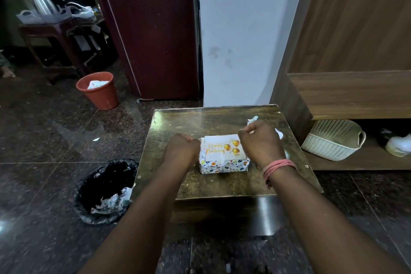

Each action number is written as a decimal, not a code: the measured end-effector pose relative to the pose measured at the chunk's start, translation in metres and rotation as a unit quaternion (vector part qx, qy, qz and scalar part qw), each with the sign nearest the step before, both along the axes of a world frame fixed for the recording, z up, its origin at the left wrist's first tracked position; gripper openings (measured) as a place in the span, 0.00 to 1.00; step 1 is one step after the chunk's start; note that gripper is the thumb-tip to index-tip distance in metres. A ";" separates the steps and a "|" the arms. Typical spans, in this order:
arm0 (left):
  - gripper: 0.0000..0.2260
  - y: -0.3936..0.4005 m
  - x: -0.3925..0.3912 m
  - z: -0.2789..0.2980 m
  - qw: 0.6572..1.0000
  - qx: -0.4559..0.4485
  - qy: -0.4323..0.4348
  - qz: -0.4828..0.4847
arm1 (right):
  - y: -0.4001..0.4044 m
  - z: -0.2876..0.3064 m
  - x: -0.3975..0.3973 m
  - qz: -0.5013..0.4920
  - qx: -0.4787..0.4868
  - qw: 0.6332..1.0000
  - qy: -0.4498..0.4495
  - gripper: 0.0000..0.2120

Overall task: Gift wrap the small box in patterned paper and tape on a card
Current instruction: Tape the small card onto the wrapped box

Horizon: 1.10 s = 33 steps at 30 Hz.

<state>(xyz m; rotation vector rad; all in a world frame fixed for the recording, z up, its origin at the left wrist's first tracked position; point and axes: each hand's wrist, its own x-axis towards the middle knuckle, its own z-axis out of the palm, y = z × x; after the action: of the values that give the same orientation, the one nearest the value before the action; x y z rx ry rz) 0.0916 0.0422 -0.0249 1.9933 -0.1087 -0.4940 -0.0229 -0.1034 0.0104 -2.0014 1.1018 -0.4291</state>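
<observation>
Patterned paper already covers the box (224, 165) mid-tabletop (222, 184), card (224, 148) lying on top; my left hand (182, 148) and right hand (260, 141) flank it, fingers curled, contents of either grip unclear, taping seemingly still underway.

box (224, 165): wrapped, on table (222, 184)
card (224, 148): on top
hands: left hand (183, 148), right hand (260, 141), fingers curled, flanking box
</observation>
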 end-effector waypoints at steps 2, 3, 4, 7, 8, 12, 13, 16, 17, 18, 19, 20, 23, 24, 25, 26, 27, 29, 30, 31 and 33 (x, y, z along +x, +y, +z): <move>0.10 0.000 0.001 -0.002 0.999 -0.029 0.032 -0.001 | -0.006 -0.010 -0.005 0.009 0.015 0.999 0.043 0.15; 0.12 0.000 0.000 -0.003 0.998 -0.037 0.050 -0.004 | -0.007 -0.016 -0.006 0.022 0.031 0.997 0.064 0.16; 0.12 -0.001 0.000 -0.004 0.997 -0.043 0.064 -0.008 | -0.007 -0.021 -0.006 0.034 0.047 0.995 0.077 0.18; 0.05 -0.004 -0.006 -0.003 0.997 -0.060 0.056 -0.012 | -0.010 -0.026 -0.007 0.044 0.069 0.995 0.064 0.18; 0.06 -0.005 -0.006 -0.002 0.996 -0.071 0.046 -0.009 | -0.011 -0.026 -0.006 0.043 0.068 0.996 0.046 0.15; 0.10 -0.004 0.001 -0.005 0.995 -0.094 0.031 0.000 | -0.014 -0.026 -0.003 0.035 0.059 0.998 -0.016 0.15; 0.11 -0.005 0.001 -0.006 0.996 -0.089 0.027 0.001 | -0.015 -0.028 -0.003 0.033 0.054 0.998 -0.011 0.14; 0.16 -0.011 -0.002 -0.013 0.998 -0.065 0.011 0.002 | -0.011 -0.031 -0.002 0.018 0.040 0.999 0.031 0.13; 0.17 -0.013 -0.003 -0.014 0.998 -0.059 0.009 0.004 | -0.009 -0.033 0.000 0.005 0.031 0.999 0.040 0.15; 0.18 -0.015 -0.005 -0.014 0.999 -0.054 0.003 0.006 | -0.007 -0.035 0.001 -0.007 0.020 0.999 0.044 0.15; 0.18 -0.015 -0.005 -0.015 0.999 -0.051 -0.004 0.008 | -0.005 -0.037 0.003 -0.014 0.016 0.999 0.044 0.15; 0.18 -0.015 -0.005 -0.015 0.999 -0.050 -0.010 0.009 | -0.003 -0.037 0.004 -0.018 0.014 0.999 0.039 0.14; 0.19 -0.014 -0.006 -0.014 0.999 -0.046 -0.020 0.014 | -0.002 -0.036 0.004 -0.015 0.020 0.999 0.022 0.11; 0.19 -0.014 -0.005 -0.014 0.999 -0.037 -0.023 0.013 | -0.002 -0.035 0.002 -0.011 0.027 0.999 0.019 0.12; 0.18 -0.015 -0.005 -0.014 0.999 -0.025 -0.027 0.010 | -0.003 -0.033 -0.001 -0.003 0.032 0.999 0.022 0.13; 0.18 -0.015 -0.006 -0.013 0.999 -0.010 -0.034 0.008 | -0.003 -0.030 -0.003 0.011 0.038 0.999 0.029 0.15; 0.18 -0.017 -0.010 -0.011 0.999 0.004 -0.042 0.006 | -0.005 -0.026 -0.007 0.026 0.047 0.998 0.030 0.15; 0.18 -0.018 -0.021 -0.005 0.995 0.046 -0.091 0.008 | -0.012 -0.018 -0.015 0.031 0.055 0.998 0.007 0.10; 0.18 -0.018 -0.030 -0.001 0.986 0.081 -0.143 0.007 | -0.017 -0.012 -0.022 0.017 0.040 0.999 -0.005 0.08; 0.16 -0.018 -0.040 0.003 0.972 0.112 -0.208 0.009 | -0.023 -0.009 -0.030 -0.002 0.020 1.000 -0.011 0.07; 0.15 -0.018 -0.061 0.011 0.943 0.120 -0.310 0.005 | -0.034 -0.011 -0.049 -0.031 -0.026 0.999 0.012 0.07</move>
<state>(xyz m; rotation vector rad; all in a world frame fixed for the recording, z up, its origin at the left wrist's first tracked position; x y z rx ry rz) 0.0309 0.0239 -0.0141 2.3278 -0.4443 0.1552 -0.0718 -0.1370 -0.0003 -2.0257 1.1810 -0.4725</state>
